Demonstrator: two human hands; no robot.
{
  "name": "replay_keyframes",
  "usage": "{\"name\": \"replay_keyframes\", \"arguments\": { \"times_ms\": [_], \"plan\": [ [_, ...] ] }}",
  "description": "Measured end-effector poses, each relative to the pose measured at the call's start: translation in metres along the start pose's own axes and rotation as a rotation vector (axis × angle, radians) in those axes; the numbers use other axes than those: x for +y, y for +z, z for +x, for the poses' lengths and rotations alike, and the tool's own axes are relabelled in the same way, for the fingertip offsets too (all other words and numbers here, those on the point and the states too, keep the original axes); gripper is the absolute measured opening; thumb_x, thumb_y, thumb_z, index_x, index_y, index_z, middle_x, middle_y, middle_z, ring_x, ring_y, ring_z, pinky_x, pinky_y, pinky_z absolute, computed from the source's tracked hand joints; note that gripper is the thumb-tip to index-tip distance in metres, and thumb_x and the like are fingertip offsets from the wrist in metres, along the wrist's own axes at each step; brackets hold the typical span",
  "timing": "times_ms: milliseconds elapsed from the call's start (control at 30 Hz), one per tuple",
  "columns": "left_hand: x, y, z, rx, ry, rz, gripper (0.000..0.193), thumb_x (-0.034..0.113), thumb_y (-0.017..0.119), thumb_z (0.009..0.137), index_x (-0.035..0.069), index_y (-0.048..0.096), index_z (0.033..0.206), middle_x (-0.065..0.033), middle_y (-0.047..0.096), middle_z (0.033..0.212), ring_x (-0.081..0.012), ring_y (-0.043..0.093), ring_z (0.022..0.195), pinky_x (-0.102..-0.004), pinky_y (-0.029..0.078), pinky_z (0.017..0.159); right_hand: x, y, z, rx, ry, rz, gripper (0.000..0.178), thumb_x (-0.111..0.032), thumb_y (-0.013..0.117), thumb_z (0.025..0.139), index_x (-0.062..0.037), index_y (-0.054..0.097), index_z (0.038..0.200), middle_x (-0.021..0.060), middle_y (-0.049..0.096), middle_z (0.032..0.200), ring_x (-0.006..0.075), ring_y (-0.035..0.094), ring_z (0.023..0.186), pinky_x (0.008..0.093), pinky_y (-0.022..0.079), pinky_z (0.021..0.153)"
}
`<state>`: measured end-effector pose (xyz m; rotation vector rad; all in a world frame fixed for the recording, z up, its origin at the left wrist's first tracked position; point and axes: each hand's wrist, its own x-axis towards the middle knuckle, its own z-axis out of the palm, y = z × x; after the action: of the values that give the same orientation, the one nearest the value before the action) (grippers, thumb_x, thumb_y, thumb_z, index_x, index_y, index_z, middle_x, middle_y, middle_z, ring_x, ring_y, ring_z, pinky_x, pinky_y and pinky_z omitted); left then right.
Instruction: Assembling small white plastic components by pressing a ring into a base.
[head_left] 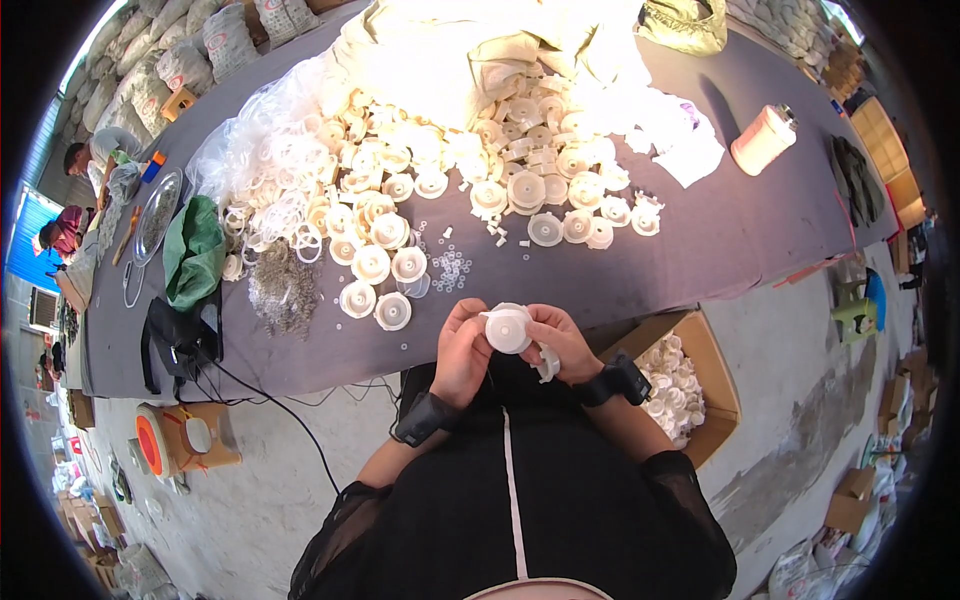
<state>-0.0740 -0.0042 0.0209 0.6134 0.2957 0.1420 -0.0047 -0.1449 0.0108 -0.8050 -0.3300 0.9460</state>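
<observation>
A round white plastic cap-like part (pixel 507 329) is pinched between my two hands, just off the table's front edge. My left hand (pixel 464 350) grips its left side with closed fingers. My right hand (pixel 562 343) closes on its right side. Below my right fingers hangs a curved white plastic ring piece (pixel 547 363), held in the same hand. Nearest on the table are loose round white parts (pixel 393 311) and a scatter of small translucent washers (pixel 450 268). A tangled heap of small metal-looking pieces (pixel 284 288) lies farther left.
Big piles of white plastic parts (pixel 527 190) cover the middle of the grey-covered table (pixel 640 270). A pink bottle-shaped container (pixel 764 142) stands at right, a green bag (pixel 194 252) at left. An open cardboard box (pixel 722 370) of white parts sits beside my right forearm. A black cable (pixel 290 408) hangs down.
</observation>
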Motion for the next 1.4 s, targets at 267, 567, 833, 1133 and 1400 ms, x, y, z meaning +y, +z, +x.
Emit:
{"name": "replay_keyframes", "arguments": {
  "times_ms": [267, 567, 833, 1133, 1400],
  "plan": [
    [0.0, -0.012, 0.004, -0.108, -0.074, 0.067, 0.007, 0.012, 0.051, 0.087, 0.006, 0.051, 0.086, -0.0024, 0.056, 0.081, -0.0102, 0.055, 0.075, -0.0248, 0.047, 0.067, 0.002, 0.005, 0.0, 0.19, 0.091, -0.031, 0.021, -0.023, 0.05, 0.088, -0.0044, 0.058, 0.083, -0.0001, 0.056, 0.063, 0.0044, 0.048, 0.047, 0.0167, 0.038, 0.042],
    [0.002, -0.009, 0.002, -0.317, -0.065, -0.002, 0.031, 0.003, 0.052, 0.083, 0.004, 0.042, 0.112, -0.0064, 0.054, 0.094, -0.0143, 0.053, 0.09, -0.0291, 0.043, 0.08, 0.01, -0.003, 0.005, 0.234, -0.025, 0.116, 0.024, -0.025, 0.045, 0.09, -0.0064, 0.056, 0.079, -0.0004, 0.053, 0.061, 0.0059, 0.047, 0.046, 0.0189, 0.039, 0.042],
    [-0.005, -0.01, 0.005, -0.243, 0.04, 0.117, 0.043, -0.003, 0.05, 0.08, 0.005, 0.037, 0.12, -0.0095, 0.051, 0.108, -0.0177, 0.049, 0.101, -0.0319, 0.039, 0.087, 0.02, 0.0, 0.009, 0.342, -0.03, 0.252, 0.025, -0.027, 0.042, 0.092, -0.0079, 0.053, 0.081, 0.0001, 0.05, 0.062, 0.0068, 0.044, 0.05, 0.0215, 0.037, 0.044],
    [-0.013, -0.005, 0.004, -0.228, 0.18, 0.376, 0.035, -0.005, 0.047, 0.081, 0.003, 0.042, 0.115, -0.0083, 0.053, 0.105, -0.0168, 0.053, 0.096, -0.0313, 0.042, 0.084, 0.019, 0.003, 0.005, 0.329, 0.078, 0.535, 0.035, -0.036, 0.034, 0.093, -0.0076, 0.054, 0.086, 0.0005, 0.049, 0.062, 0.0084, 0.042, 0.05, 0.0222, 0.036, 0.047],
    [-0.027, 0.013, 0.033, -0.324, -0.183, 0.529, 0.021, 0.004, 0.049, 0.085, 0.001, 0.051, 0.106, -0.007, 0.058, 0.093, -0.0121, 0.057, 0.083, -0.0238, 0.047, 0.073, 0.014, -0.047, -0.051, 0.68, -0.171, -0.106, 0.022, -0.023, 0.046, 0.089, -0.0048, 0.057, 0.085, -0.0015, 0.054, 0.068, 0.0073, 0.051, 0.055, 0.0198, 0.039, 0.045]
  ]
}}
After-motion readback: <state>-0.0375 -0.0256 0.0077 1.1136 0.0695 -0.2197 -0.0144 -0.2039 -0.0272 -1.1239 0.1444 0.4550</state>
